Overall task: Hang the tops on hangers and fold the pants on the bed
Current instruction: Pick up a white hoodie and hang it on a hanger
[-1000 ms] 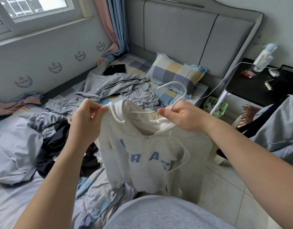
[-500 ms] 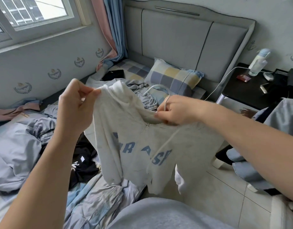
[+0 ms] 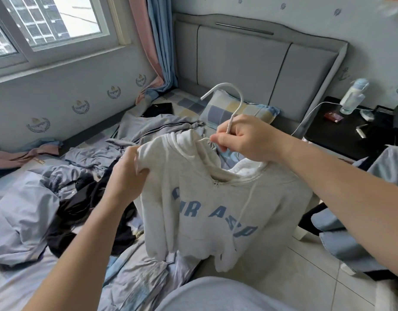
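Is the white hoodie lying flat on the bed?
No, the left hand and right hand hold the hoodie up in the air on a hanger.

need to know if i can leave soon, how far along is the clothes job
Early on. Nothing finished shows: no hung top or folded pants in view. In hand: the right hand holds the hanger by its neck, the left hand grips the shoulder of the white hoodie. Left: the grey striped garment, black clothes and pale blue jacket lie crumpled on the bed.
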